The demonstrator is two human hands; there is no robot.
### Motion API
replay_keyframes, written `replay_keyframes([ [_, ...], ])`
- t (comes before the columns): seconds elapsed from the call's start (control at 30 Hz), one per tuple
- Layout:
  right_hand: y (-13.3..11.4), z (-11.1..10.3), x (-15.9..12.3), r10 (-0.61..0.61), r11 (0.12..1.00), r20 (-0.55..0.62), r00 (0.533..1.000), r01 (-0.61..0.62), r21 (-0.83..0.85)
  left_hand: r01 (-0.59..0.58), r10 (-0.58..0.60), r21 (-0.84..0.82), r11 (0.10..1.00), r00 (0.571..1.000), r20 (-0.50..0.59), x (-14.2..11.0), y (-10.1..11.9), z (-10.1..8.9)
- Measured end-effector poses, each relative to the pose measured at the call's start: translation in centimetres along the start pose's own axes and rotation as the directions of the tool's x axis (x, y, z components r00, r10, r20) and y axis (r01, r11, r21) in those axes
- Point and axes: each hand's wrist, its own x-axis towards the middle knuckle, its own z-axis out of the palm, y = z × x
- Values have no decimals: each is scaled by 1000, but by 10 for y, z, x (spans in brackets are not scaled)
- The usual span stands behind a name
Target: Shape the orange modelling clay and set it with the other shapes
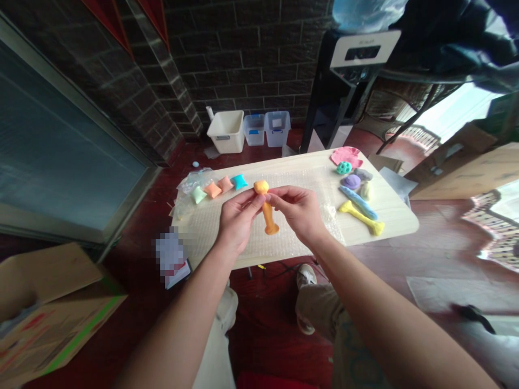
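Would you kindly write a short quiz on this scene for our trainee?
1. True or false: the left hand and right hand both touch the orange, bone-shaped, clay-like piece.
2. What colour is the clay-like rod beside the yellow, bone-shaped piece: (a) red, (b) blue, (c) black?
3. How many small, coloured, pillow-shaped packets lie in a row on the pale wooden table?
Key: 1. True; 2. b; 3. Four.

White daylight comes from the right of the table [395,210], glaring on the floor [381,265] beside it. Behind the table, the brick wall [263,54] sits dim. Wide-angle distortion stretches the cardboard box [60,329] left of the table, softly blurred; pixelation masks an object [170,254] just beside the table's left end.
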Motion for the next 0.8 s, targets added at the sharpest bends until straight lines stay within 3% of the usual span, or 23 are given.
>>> replay_keyframes([
  [0.2,-3,2,-1,37,997,19,999,-38,63,1,-4,-37,999,998,-63,4,1,-3],
  [0.33,-1,2,0,39,999,6,999,-40,37,-29,32,38,999,996,-82,2,-3,-5],
  [0.47,1,1,0,19,998,-24,1000,-18,63,-66,71,119,991,997,-44,0,-6,-4],
  [0.67,2,2,2,88,984,21,996,-90,151,-35,38,63,997,998,-50,2,-7,-2],
  [0.8,0,2,1,82,990,34,996,-85,112,-22,25,76,997,999,-43,3,-7,-4],
])
